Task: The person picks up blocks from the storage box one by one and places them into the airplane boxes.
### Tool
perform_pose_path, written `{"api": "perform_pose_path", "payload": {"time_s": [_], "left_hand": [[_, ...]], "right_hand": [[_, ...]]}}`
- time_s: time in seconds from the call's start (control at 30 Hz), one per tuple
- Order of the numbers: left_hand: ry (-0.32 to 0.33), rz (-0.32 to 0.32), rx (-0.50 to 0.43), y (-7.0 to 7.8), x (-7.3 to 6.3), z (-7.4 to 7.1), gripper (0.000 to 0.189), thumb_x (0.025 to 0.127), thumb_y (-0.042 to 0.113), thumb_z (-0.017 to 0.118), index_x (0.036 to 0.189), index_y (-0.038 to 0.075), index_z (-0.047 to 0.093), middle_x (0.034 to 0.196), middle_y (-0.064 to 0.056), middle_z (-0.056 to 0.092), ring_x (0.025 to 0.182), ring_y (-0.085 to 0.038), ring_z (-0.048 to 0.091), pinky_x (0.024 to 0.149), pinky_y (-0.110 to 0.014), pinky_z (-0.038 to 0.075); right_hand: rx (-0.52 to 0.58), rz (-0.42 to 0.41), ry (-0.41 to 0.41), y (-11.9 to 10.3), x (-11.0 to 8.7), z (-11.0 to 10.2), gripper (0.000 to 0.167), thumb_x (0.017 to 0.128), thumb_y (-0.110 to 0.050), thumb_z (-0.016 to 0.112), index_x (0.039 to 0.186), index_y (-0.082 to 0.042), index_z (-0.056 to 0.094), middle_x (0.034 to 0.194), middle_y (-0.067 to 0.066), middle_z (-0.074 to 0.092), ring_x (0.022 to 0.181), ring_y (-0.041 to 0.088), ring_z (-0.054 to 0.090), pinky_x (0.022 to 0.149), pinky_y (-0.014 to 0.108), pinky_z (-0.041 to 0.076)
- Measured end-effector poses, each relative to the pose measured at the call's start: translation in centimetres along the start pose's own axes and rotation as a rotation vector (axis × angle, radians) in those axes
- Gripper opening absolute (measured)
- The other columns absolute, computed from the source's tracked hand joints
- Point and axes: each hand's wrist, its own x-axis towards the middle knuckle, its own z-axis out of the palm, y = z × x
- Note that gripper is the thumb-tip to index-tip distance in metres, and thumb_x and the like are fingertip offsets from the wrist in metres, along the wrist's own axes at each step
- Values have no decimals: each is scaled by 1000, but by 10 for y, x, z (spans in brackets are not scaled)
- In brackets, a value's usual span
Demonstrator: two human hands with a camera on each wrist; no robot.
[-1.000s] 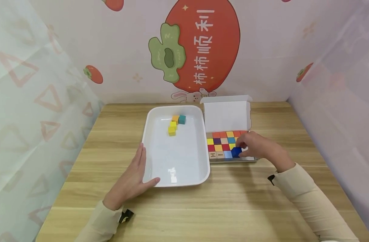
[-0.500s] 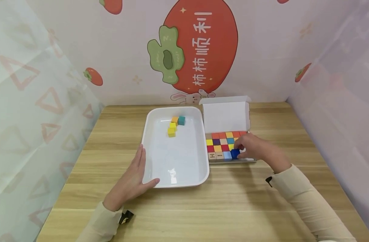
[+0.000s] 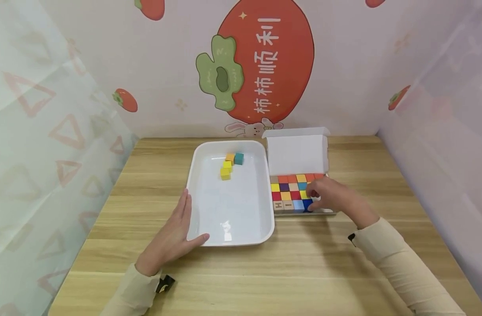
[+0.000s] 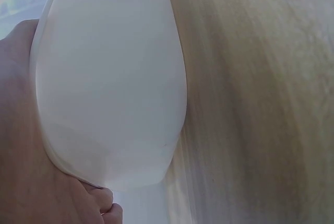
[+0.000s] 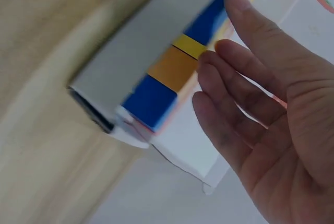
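My left hand (image 3: 170, 232) rests against the left front corner of a white tray (image 3: 233, 242), its fingers along the left rim and thumb on the front rim. In the left wrist view, the hand (image 4: 36, 145) lies along the tray's edge. Over the right part of an open box of coloured cubes is my right hand (image 3: 332, 195). Its thumb touches or nearly touches a dark blue cube (image 3: 307, 205) in the front row. The right wrist view shows the fingers (image 5: 224, 85) loosely bent, apart from the thumb, with nothing between them. The hand hides some cubes.
Several loose cubes, two yellow (image 3: 225, 174), one orange (image 3: 230, 158) and one teal (image 3: 239, 158), lie in the tray's far half. The white box lid (image 3: 297, 153) stands raised behind the cubes. A patterned backdrop (image 3: 166, 66) encloses the wooden table (image 3: 241, 281).
The dark blue cube, tilted in my right hand before, now lies level in the box's front row. The right fingers have come off it. The left hand stays at the tray.
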Motion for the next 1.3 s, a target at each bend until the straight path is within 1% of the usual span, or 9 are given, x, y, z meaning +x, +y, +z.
{"api": "perform_pose_path", "payload": {"time_s": [0.13, 0.27, 0.37, 0.57, 0.73, 0.87, 1.0, 1.13, 1.3], "left_hand": [[-1, -6, 0, 2, 0, -1, 125, 93, 69, 66, 168, 0, -6, 178, -14, -15, 167, -36, 4, 129, -58, 26], [-1, -10, 12, 2, -1, -1, 125, 93, 70, 65, 168, -1, -6, 178, -15, -14, 167, -36, 5, 129, -58, 27], [9, 3, 4, 2, -1, -2, 124, 93, 69, 66, 168, 0, -7, 178, -15, -14, 167, -35, 4, 130, -57, 25], [11, 13, 6, 1, 0, -2, 124, 94, 69, 65, 168, 0, -7, 178, -15, -14, 167, -34, 2, 130, -57, 25], [2, 2, 12, 1, -1, -1, 125, 93, 70, 64, 168, 0, -7, 178, -15, -15, 167, -35, 3, 129, -59, 26], [1, 4, 13, 1, -1, -1, 125, 93, 69, 65, 168, 0, -7, 178, -15, -15, 167, -36, 4, 129, -59, 27], [5, 10, 20, 1, 0, -2, 124, 93, 69, 65, 168, -1, -6, 178, -16, -13, 167, -35, 3, 129, -58, 26], [14, 20, 24, 0, 0, -1, 123, 94, 67, 66, 168, -1, -5, 178, -17, -12, 167, -35, 3, 131, -53, 23], [25, 32, 18, 0, -1, -1, 123, 94, 65, 67, 167, -1, -5, 178, -18, -11, 167, -36, 4, 132, -50, 21]], "right_hand": [[24, -4, 26, -4, 6, -14, 30, 87, -24, 89, 110, -7, 77, 101, 5, 74, 92, 22, 62, 87, 41, 61], [36, -34, 47, -16, 21, -30, 35, 90, -24, 85, 120, -6, 77, 111, 10, 77, 99, 24, 68, 93, 43, 63], [37, -68, 67, -30, 35, -41, 39, 91, -23, 85, 125, -6, 76, 118, 13, 78, 104, 27, 71, 95, 45, 64], [63, -117, 77, -64, 68, -62, 41, 90, -23, 86, 128, -10, 75, 118, 8, 77, 104, 24, 69, 97, 41, 63], [61, -79, 61, -88, 105, -74, 42, 92, -27, 84, 131, -14, 74, 118, 6, 75, 106, 22, 67, 99, 38, 62], [69, -38, 72, -100, 137, -75, 43, 94, -29, 82, 132, -12, 72, 117, 5, 72, 107, 23, 63, 98, 37, 61], [119, 34, 90, -109, 165, -67, 45, 95, -28, 81, 134, -8, 70, 119, 7, 68, 111, 26, 60, 99, 42, 60], [132, 143, 122, -118, 189, -55, 47, 95, -26, 81, 135, -7, 66, 120, 8, 67, 112, 27, 58, 108, 48, 55], [122, 217, 187, -127, 210, -37, 47, 95, -20, 81, 135, -5, 62, 116, 10, 65, 107, 28, 59, 106, 44, 57]]}}
